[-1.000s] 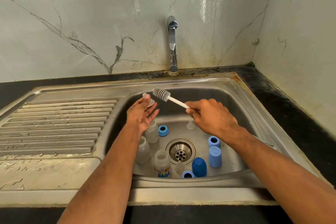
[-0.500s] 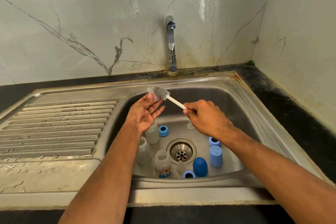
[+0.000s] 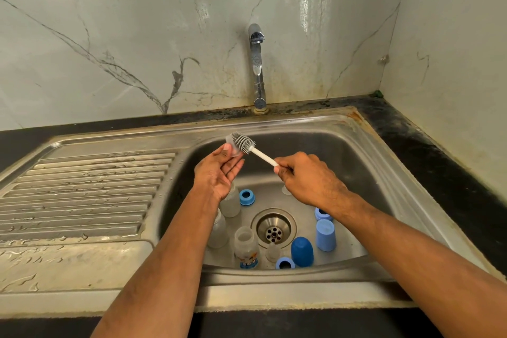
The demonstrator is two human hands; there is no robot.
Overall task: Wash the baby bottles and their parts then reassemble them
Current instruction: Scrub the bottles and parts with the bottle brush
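My left hand (image 3: 218, 173) holds a clear silicone teat (image 3: 232, 147) at its fingertips above the sink basin (image 3: 356, 162). My right hand (image 3: 307, 178) grips the white handle of a grey bottle brush (image 3: 244, 143), whose bristle head lies against the teat. On the basin floor stand three clear bottles (image 3: 246, 247), another clear teat (image 3: 272, 252), blue collar rings (image 3: 247, 197), a dark blue cap (image 3: 301, 252) and a light blue cap (image 3: 325, 234). A further clear teat (image 3: 286, 191) sits partly hidden behind my right hand.
The drain (image 3: 273, 228) lies in the middle of the basin. A chrome tap (image 3: 256, 63) rises behind the sink with no water running. A wet ribbed draining board (image 3: 82, 189) stretches to the left. Black counter (image 3: 452, 173) and marble walls surround the sink.
Both hands have risen slightly and the brush head has slid onto the teat at my left fingertips. The parts in the basin have not moved.
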